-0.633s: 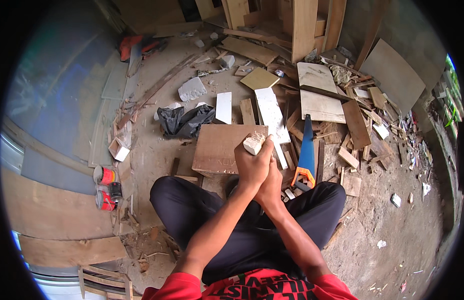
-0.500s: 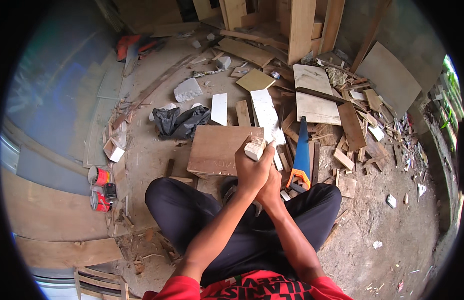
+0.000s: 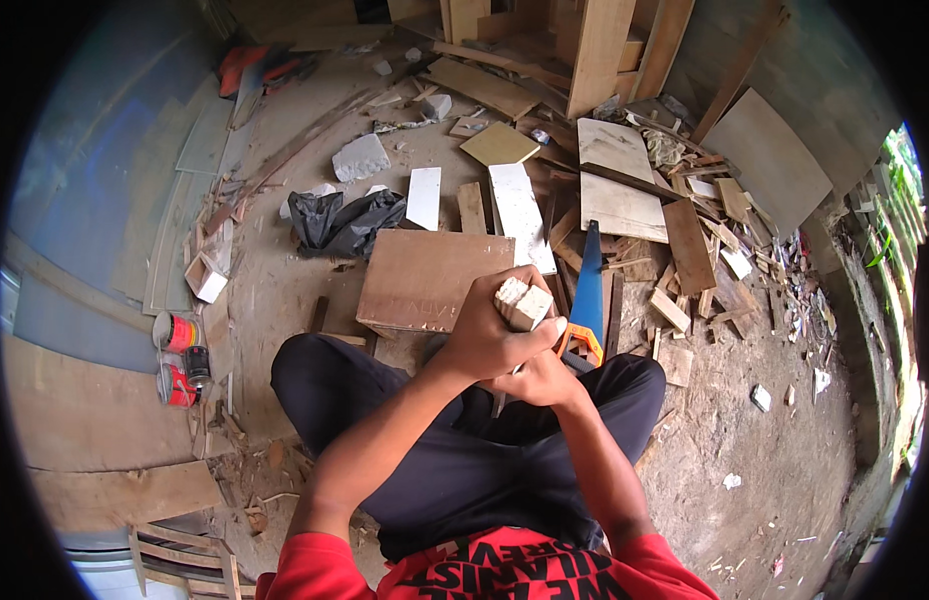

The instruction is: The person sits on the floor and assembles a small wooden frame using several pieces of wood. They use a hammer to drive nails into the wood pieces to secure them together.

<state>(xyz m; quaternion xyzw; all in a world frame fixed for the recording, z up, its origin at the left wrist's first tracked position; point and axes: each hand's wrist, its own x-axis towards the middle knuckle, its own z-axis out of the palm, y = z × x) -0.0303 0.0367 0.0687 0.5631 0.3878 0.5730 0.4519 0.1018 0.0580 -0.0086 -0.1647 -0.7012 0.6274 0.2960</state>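
In the head view, the block (image 3: 525,304) sits near the middle, its pale, rough end tilted up out of the left hand (image 3: 485,328), which is clamped round it. The right hand (image 3: 541,378) is curled just beneath, touching the left; I cannot tell what its fingers close on. Both hands are above the crossed legs (image 3: 355,410). Clockwise from the hands, a white board (image 3: 522,205) lies at 12 o'clock, a blue saw (image 3: 590,280) with an orange handle between 1 and 2, and wood scraps (image 3: 671,311) towards 3. Red cans (image 3: 180,385) stand at 9, a brown box (image 3: 425,265) at 10, and a black bag (image 3: 350,225) beyond it.
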